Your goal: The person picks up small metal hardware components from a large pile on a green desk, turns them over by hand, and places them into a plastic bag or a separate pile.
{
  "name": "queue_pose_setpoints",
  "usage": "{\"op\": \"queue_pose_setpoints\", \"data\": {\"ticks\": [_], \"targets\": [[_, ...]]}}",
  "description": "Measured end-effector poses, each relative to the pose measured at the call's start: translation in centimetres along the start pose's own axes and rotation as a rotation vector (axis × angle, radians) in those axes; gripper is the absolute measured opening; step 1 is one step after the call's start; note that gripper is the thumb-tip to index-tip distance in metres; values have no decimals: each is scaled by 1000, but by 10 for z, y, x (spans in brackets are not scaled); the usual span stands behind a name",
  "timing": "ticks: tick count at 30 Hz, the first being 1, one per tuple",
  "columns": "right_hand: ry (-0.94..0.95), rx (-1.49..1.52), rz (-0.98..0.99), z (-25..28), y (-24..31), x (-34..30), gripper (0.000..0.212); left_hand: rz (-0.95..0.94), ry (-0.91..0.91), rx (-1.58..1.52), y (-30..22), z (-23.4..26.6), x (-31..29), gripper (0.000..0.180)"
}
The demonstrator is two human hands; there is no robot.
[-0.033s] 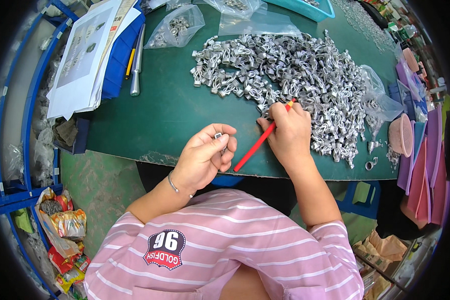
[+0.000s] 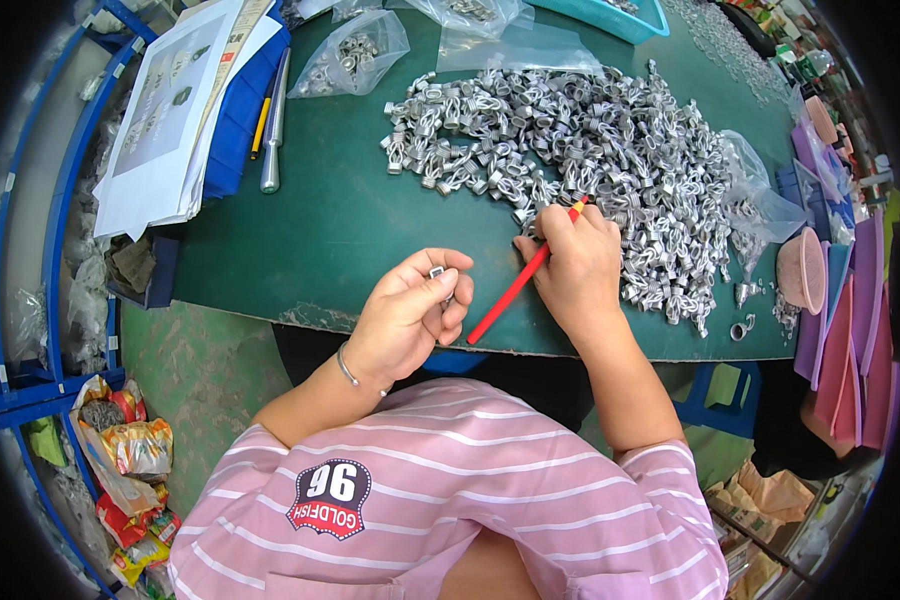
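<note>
My left hand is raised near the table's front edge, palm turned up. Its thumb and curled fingers pinch a small metal piece, mostly hidden by the fingers. My right hand is closed round a slim red pencil-like stick, with a yellowish end at the far side. Its lower end slants toward me and to the left. The fingertips of that hand are at the near edge of a large pile of silvery metal parts with looped cords; whether they touch any part I cannot tell.
On the green table lie a clear bag of metal pieces, a screwdriver-like tool and a blue bin with papers. At the right stand a pink basket and purple bins. A turquoise tray is at the back.
</note>
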State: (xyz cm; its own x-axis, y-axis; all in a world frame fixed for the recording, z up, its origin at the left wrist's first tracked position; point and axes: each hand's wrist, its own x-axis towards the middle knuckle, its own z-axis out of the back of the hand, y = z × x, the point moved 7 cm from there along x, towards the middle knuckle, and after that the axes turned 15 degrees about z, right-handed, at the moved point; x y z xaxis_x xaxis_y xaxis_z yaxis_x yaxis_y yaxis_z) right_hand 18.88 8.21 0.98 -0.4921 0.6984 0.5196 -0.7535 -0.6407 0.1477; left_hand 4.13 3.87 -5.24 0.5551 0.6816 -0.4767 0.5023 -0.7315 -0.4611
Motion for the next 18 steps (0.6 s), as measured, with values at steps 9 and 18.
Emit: {"op": "queue_pose_setpoints", "data": {"ticks": [9,18], "targets": [[-355,1241,-148,-7,3,6,29,11,1,48,-3,7,1,22],[-510,956,-9,11,3,30,21,225,77,-147,-8,-9,20,14]]}}
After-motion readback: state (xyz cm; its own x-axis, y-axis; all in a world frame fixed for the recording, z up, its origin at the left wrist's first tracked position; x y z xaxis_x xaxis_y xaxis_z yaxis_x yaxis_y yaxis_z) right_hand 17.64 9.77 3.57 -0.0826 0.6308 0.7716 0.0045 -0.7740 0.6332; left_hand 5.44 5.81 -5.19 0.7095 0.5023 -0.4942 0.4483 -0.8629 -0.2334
